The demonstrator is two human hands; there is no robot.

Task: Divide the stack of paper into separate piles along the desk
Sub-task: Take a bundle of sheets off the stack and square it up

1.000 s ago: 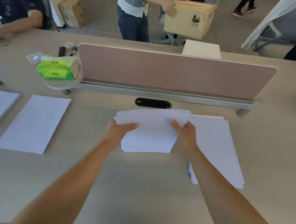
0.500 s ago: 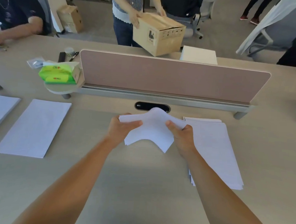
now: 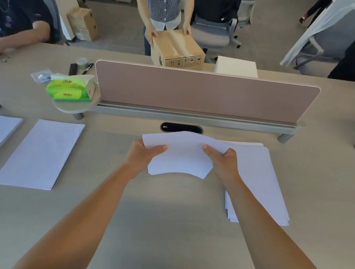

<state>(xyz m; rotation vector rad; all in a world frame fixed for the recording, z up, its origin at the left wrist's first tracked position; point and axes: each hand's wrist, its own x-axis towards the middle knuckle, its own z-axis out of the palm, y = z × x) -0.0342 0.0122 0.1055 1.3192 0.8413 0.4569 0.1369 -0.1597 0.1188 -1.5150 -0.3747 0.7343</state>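
Note:
A bundle of white sheets (image 3: 182, 155) hangs just above the middle of the desk, bowed upward. My left hand (image 3: 143, 154) grips its left edge with the thumb on top. My right hand (image 3: 222, 162) grips its right edge the same way. To the right lies the main paper stack (image 3: 260, 180), flat and slightly fanned at its near edge. A separate pile (image 3: 40, 154) lies flat to the left. Another pile (image 3: 0, 131) sits at the far left, cut off by the frame.
A pink divider screen (image 3: 205, 92) on a metal rail crosses the desk behind the papers, with a black cable port (image 3: 181, 128) in front. A green tissue pack (image 3: 70, 89) sits on a small round shelf. Beyond the divider, a person sets down a cardboard box (image 3: 176, 52).
The bundle between my hands has flattened from a sharp upward bend to a gentler arch. The person beyond the divider has moved the cardboard box down toward the desk.

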